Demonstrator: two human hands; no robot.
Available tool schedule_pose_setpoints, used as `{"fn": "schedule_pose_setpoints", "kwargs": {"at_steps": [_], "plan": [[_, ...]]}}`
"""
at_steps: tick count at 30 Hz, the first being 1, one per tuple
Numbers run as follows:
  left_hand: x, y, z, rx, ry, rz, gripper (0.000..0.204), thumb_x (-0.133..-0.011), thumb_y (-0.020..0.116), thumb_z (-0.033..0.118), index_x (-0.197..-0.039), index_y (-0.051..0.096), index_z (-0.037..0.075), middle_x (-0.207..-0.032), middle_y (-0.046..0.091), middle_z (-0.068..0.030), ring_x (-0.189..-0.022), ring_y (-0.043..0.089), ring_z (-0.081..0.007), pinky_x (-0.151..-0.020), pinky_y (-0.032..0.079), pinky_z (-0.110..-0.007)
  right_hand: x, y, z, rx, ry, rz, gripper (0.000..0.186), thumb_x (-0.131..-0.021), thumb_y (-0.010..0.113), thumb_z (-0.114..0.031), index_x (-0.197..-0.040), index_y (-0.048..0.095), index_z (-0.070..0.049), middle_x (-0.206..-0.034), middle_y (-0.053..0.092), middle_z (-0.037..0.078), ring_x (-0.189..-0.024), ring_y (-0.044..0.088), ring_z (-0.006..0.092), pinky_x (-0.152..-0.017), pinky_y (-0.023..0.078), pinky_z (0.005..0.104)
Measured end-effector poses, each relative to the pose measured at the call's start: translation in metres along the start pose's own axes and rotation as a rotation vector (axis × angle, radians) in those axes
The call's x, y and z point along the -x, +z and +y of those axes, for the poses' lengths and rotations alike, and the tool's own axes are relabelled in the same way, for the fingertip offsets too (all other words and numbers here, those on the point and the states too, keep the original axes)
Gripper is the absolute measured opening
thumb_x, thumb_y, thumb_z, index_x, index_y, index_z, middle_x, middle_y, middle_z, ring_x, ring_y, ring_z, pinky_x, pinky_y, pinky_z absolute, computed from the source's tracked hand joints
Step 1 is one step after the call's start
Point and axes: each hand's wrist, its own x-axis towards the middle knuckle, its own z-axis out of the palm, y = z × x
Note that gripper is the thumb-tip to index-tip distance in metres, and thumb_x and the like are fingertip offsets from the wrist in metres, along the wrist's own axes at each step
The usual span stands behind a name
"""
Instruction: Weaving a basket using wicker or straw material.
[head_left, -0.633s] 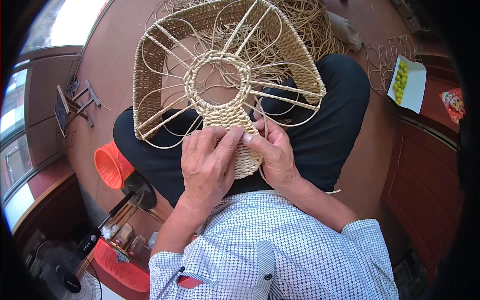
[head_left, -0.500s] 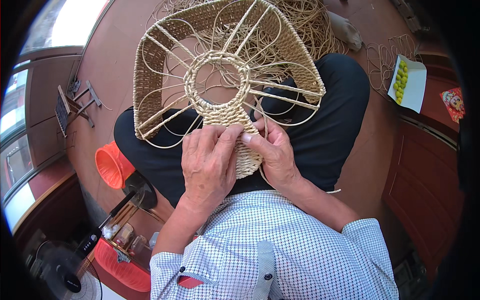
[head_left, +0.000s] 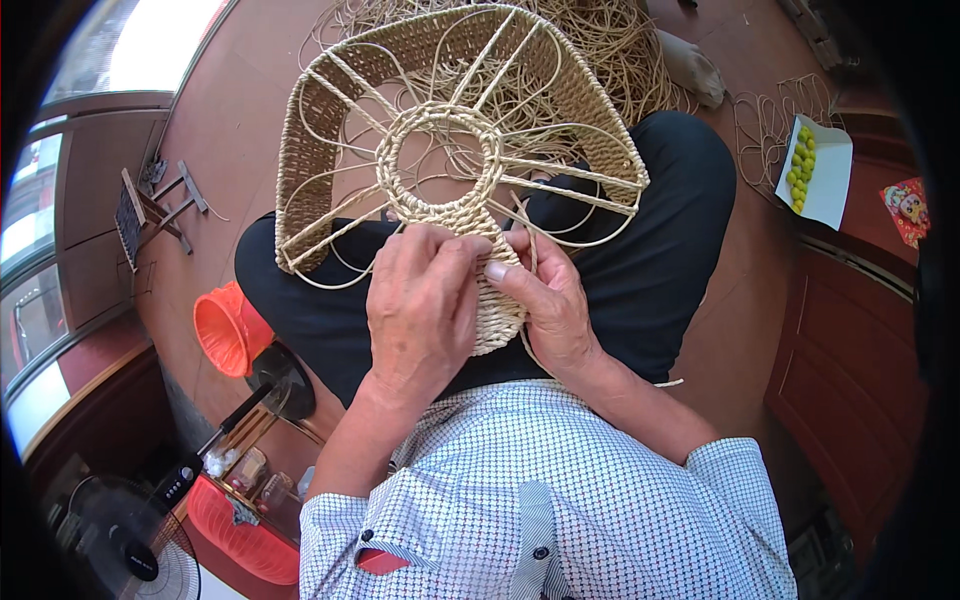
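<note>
Across my lap lies a fan-shaped woven rope basket [head_left: 492,322] with a curved wall, a round ring in the middle and twisted cord spokes running outward. A tightly woven strip comes down from the ring toward me. My left hand [head_left: 422,300] is closed on this strip, its fingers bent over the left side and partly hiding the weave. On the strip's right edge, my right hand [head_left: 552,305] pinches with the thumb on top; its other fingertips are partly hidden. A loose cord [head_left: 532,246] runs up beside the right fingers, and its tail emerges below that hand.
A large heap of loose cord [head_left: 610,60] lies on the floor beyond the basket. An orange-lined bin [head_left: 225,330] and a standing fan [head_left: 140,560] are at my left. At right, a white tray of yellow-green fruit [head_left: 802,165] rests on dark red furniture.
The basket has turned slightly, its left side shifting right. My left fingertips have moved a little to the right over the strip; the right hand keeps its pinch.
</note>
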Motion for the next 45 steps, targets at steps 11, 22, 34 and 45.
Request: {"fn": "schedule_pose_setpoints", "kwargs": {"at_steps": [11, 22, 34, 45], "plan": [[0.017, 0.019, -0.014, 0.114, -0.139, 0.375, 0.041, -0.096, 0.076, -0.001, -0.136, 0.065, 0.002, -0.132, 0.065, -0.0167, -0.125, 0.065, -0.0315, -0.105, 0.053, -0.04, -0.004, 0.012, -0.006, 0.094, 0.048, -0.002, 0.032, -0.105, 0.069, -0.018, -0.129, 0.066, 0.003, -0.112, 0.072, 0.005, -0.096, 0.067, 0.0071, -0.087, 0.058, 0.0272], [0.035, 0.033, -0.013, 0.377, -0.285, 0.484, 0.036, -0.102, 0.071, -0.001, -0.137, 0.063, 0.0, -0.133, 0.061, -0.013, -0.118, 0.065, -0.0217, -0.102, 0.055, -0.034, -0.007, 0.016, -0.003, 0.291, -0.045, 0.102, 0.026, -0.108, 0.067, -0.018, -0.121, 0.071, 0.003, -0.105, 0.074, 0.002, -0.091, 0.065, 0.0055, -0.082, 0.055, 0.0256], [0.058, 0.03, -0.011, 0.931, -0.696, 0.199, 0.043, -0.113, 0.065, 0.035, -0.129, 0.067, -0.004, -0.109, 0.075, -0.0081, -0.1, 0.067, -0.0104, -0.09, 0.053, -0.028, -0.01, 0.013, -0.022, 0.325, 0.085, -0.057, 0.031, -0.107, 0.069, -0.017, -0.129, 0.071, 0.004, -0.112, 0.077, 0.006, -0.094, 0.07, 0.0076, -0.085, 0.058, 0.0255], [0.059, 0.031, -0.021, 1.086, -0.642, 0.102, 0.046, -0.114, 0.062, 0.034, -0.137, 0.064, -0.006, -0.118, 0.075, -0.0066, -0.101, 0.068, -0.0085, -0.091, 0.055, -0.025, -0.013, 0.022, -0.007, 0.207, 0.017, 0.048, 0.031, -0.109, 0.068, -0.024, -0.126, 0.07, 0.002, -0.109, 0.075, 0.003, -0.092, 0.068, 0.0078, -0.083, 0.057, 0.0266]]}}
